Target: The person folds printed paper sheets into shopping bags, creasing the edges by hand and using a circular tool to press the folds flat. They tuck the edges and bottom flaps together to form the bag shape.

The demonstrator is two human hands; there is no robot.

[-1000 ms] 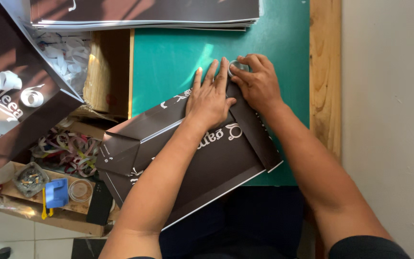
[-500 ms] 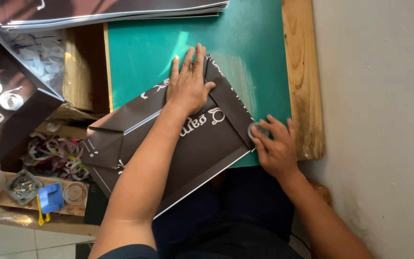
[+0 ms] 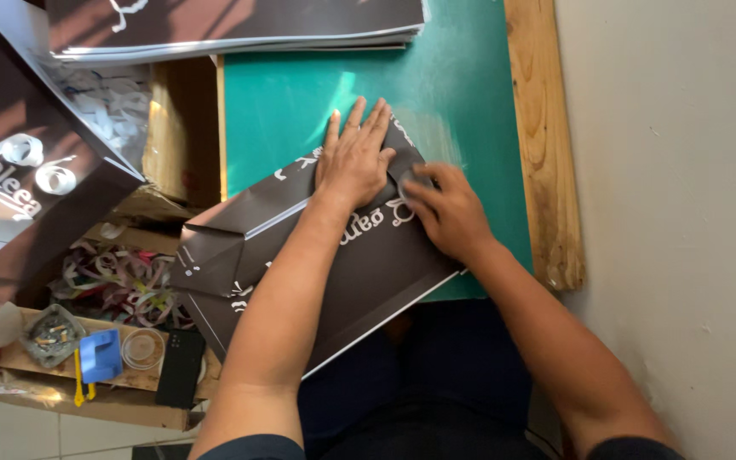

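A folded dark paper bag (image 3: 334, 273) is pressed flat on the green mat (image 3: 300, 102) by the open left hand (image 3: 355, 158); the right hand (image 3: 445, 209), fingers curled, is pinched on its fold.

Dark brown folded paper sheet (image 3: 334, 264) with white lettering and white edges. Green cutting mat (image 3: 300, 111), pale wooden bench rim (image 3: 543, 153). Blue pad (image 3: 100, 355), black phone (image 3: 181, 368), yellow tool (image 3: 78, 379). Multicoloured ribbon scraps (image 3: 121, 285).
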